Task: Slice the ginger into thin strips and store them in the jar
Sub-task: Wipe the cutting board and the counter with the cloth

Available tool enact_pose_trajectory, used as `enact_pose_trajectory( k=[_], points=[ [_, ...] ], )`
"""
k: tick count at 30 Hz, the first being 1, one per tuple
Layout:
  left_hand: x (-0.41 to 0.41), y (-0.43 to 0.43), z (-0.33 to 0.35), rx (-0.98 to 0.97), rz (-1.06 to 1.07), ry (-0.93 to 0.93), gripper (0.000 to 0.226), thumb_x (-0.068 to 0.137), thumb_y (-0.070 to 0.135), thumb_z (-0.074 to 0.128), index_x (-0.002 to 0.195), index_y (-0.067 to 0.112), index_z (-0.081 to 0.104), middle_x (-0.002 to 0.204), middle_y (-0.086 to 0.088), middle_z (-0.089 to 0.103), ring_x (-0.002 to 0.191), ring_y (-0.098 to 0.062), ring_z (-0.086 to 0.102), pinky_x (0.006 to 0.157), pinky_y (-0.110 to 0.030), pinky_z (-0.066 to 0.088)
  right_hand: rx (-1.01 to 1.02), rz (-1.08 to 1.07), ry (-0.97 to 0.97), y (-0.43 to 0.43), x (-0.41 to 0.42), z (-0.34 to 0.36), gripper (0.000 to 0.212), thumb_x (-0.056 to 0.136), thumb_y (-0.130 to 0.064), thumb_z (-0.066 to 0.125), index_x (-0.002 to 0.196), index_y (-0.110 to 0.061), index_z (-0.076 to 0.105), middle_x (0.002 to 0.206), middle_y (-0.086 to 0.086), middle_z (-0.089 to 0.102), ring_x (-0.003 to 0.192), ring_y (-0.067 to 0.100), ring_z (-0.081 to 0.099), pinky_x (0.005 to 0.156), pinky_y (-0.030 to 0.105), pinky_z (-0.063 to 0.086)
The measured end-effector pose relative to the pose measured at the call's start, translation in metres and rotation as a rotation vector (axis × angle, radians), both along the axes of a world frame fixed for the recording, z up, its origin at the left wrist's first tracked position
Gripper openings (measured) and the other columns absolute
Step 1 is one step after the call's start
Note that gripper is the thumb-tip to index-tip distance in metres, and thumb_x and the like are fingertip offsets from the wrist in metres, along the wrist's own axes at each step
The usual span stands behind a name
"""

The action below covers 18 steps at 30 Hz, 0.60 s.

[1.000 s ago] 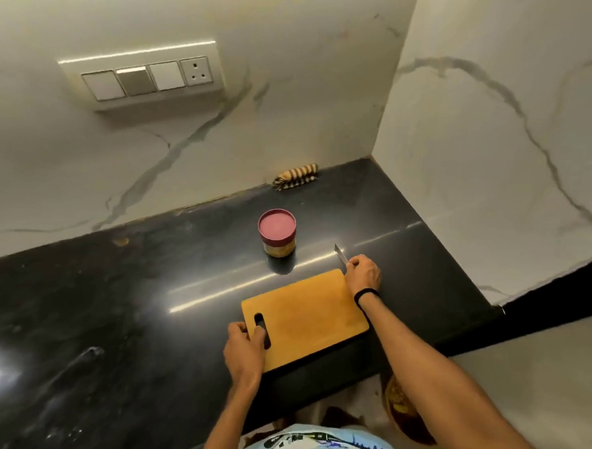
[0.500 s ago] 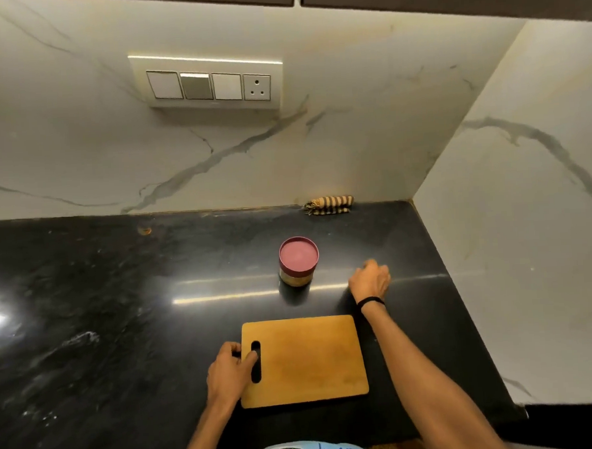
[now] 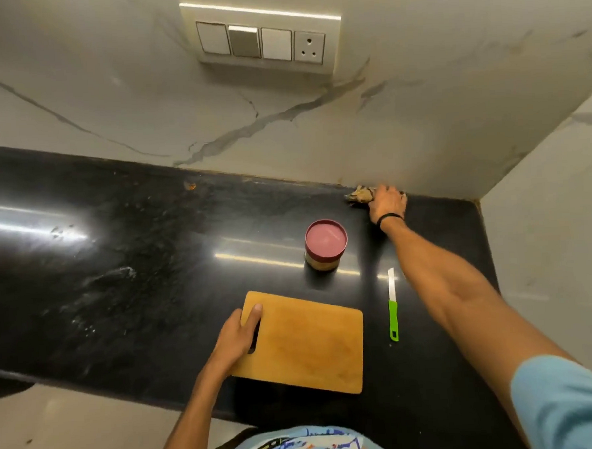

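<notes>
Ginger: The brown, lumpy piece of ginger (image 3: 358, 196) lies at the very back of the worktop, touching the foot of the wall. Its long side runs left to right along the wall.
Right hand: Our right hand (image 3: 388, 204) has its arm stretched far out and lies over the right end of the ginger. The left end sticks out past the grip. The fingers are hidden under the hand, so we cannot tell if the grip has closed on it.
Left hand: Our left hand (image 3: 238, 337) holds the left end of the flat, orange-brown chopping board (image 3: 304, 344), thumb on top, beside the handle slot.
Way to go: We think the ginger must come toward us and to the left to land on the board. The right hand is the near one.
Jar: The small round jar (image 3: 326, 245) with a dark pink lid stands between the ginger and the board, lid on. We should bring the ginger past it with care.
Knife: The small knife (image 3: 392, 305) with a bright green handle lies just right of the board, tip toward the wall. No hand is on it.
Worktop: The shiny black stone worktop (image 3: 152, 266) shows white light streaks.
Room: The white marble wall (image 3: 109, 96) with grey veins has a cream switch panel (image 3: 261, 42). A side wall (image 3: 544, 211) makes a corner on the right.
</notes>
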<state>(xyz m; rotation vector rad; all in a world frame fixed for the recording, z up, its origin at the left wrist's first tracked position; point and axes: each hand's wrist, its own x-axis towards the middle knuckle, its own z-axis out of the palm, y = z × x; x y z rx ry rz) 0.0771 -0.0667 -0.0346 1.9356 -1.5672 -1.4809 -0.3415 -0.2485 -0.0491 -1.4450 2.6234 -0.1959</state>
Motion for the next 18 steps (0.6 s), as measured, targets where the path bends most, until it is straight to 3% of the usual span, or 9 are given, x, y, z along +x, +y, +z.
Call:
enact_pose_trajectory(
  k=[2,4,7,10,13,16,18],
  points=[
    [0.000,0.006,0.012,0.014,-0.007,0.058,0.055,0.096,0.066,0.042,0.107,0.014,0.057,0.103,-0.008,0.065,0.089,-0.027,0.067,0.074,-0.041,0.058,-0.198,-0.052,-0.136,0.025,0.011,0.006,0.018,0.089,-0.008,0.055,0.107,-0.002,0.053,0.110,0.025,0.061,0.102,0.042,0.057,0.089,0.045,0.043],
    [0.001,0.014,0.025,0.028,-0.002,0.109,0.045,0.099,0.061,0.041,0.108,0.019,0.056,0.104,-0.006,0.067,0.086,-0.028,0.069,0.071,-0.038,0.059,-0.422,-0.158,-0.351,0.065,0.035,0.025,0.010,0.088,-0.008,0.051,0.097,-0.006,0.046,0.094,0.019,0.060,0.086,0.038,0.057,0.068,0.033,0.036],
    [0.001,0.023,0.041,-0.030,0.037,0.135,0.040,0.101,0.055,0.044,0.105,0.018,0.056,0.099,-0.010,0.068,0.080,-0.027,0.071,0.064,-0.033,0.060,-0.625,-0.287,-0.569,0.131,0.087,0.057,0.021,0.091,-0.013,0.052,0.109,-0.009,0.043,0.092,0.007,0.058,0.076,0.025,0.054,0.060,0.028,0.029],
    [-0.005,0.031,0.056,-0.123,0.090,0.116,0.035,0.102,0.049,0.046,0.096,0.017,0.059,0.085,-0.011,0.069,0.066,-0.023,0.069,0.055,-0.032,0.057,-0.507,-0.342,-0.758,0.195,0.150,0.078,0.006,0.098,-0.017,0.043,0.101,-0.015,0.047,0.090,0.006,0.060,0.073,0.019,0.054,0.055,0.031,0.032],
    [-0.013,0.033,0.067,-0.250,0.080,0.082,0.042,0.103,0.045,0.047,0.080,0.011,0.058,0.065,-0.012,0.065,0.054,-0.021,0.065,0.051,-0.037,0.055,-0.440,-0.125,-0.834,0.238,0.233,0.084,0.009,0.100,-0.028,0.047,0.095,-0.022,0.052,0.086,-0.006,0.062,0.074,0.008,0.058,0.060,0.029,0.040],
    [-0.013,0.029,0.066,-0.351,0.008,-0.024,0.044,0.103,0.047,0.044,0.074,0.017,0.057,0.058,-0.007,0.063,0.051,-0.019,0.064,0.059,-0.041,0.054,-0.450,0.131,-0.709,0.250,0.291,0.065,0.018,0.100,-0.036,0.046,0.106,-0.021,0.054,0.098,-0.001,0.061,0.086,0.018,0.058,0.068,0.033,0.045],
    [-0.010,0.028,0.063,-0.367,0.019,-0.035,0.046,0.100,0.051,0.042,0.072,0.017,0.054,0.059,-0.007,0.063,0.055,-0.021,0.063,0.063,-0.044,0.053,-0.422,0.100,-0.586,0.244,0.286,0.049,0.019,0.100,-0.033,0.045,0.105,-0.018,0.056,0.098,0.006,0.060,0.085,0.026,0.056,0.066,0.036,0.042]
  ],
)
